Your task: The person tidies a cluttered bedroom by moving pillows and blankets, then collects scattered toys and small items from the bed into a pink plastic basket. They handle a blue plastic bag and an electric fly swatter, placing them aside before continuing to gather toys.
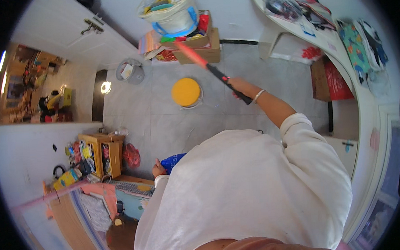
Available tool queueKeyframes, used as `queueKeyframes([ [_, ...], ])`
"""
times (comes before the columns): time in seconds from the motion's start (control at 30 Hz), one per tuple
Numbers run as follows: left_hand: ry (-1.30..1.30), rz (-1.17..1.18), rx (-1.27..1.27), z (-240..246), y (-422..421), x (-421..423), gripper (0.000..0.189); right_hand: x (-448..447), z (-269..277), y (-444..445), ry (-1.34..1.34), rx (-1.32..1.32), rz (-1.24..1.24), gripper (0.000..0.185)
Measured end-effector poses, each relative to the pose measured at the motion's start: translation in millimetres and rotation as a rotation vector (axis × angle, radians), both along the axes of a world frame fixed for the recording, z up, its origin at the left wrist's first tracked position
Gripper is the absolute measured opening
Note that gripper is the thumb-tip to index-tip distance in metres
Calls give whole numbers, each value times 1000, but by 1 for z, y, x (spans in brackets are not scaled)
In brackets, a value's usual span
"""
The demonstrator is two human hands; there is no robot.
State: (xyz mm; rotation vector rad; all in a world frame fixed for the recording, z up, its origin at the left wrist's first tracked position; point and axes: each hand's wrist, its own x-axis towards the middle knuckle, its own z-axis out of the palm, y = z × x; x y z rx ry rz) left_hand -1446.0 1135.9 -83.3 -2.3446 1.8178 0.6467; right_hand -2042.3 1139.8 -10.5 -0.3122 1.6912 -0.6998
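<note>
My right hand (242, 88) grips the black handle of a long red racket or swatter (197, 58), seen nearly edge-on and slightly blurred. It slants away to the upper left, its far end in front of the boxes by the wall. Low on the left, my left hand (158, 169) is closed at the edge of a blue printed item (171, 162), perhaps a bag; my white shirt hides most of it. Beyond my body, a round stool with a yellow top (186, 92) stands on the grey tiled floor (132, 104), left of the handle.
A cloth storage basket (168, 22) sits on cardboard boxes (200, 53). Nearby are a grey waste bin (136, 74) and a door (65, 33). A wooden cabinet (112, 159) and another person's head (123, 237) are at left. A cluttered white desk (320, 36) curves along the right.
</note>
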Motion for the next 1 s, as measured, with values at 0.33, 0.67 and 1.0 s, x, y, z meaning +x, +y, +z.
queueKeyframes([
  [0.33, 169, -373, 67, -19, -109, -157, 74, -75, 35, 124, -102, -204, -539, 51],
  [0.67, 208, -746, 92, -79, -109, -345, 75, -134, 66, 181, 109, -420, -512, 37],
  [1.0, 115, -1160, 137, -83, -44, -509, 70, -203, 104, 336, 153, -721, -847, 33],
])
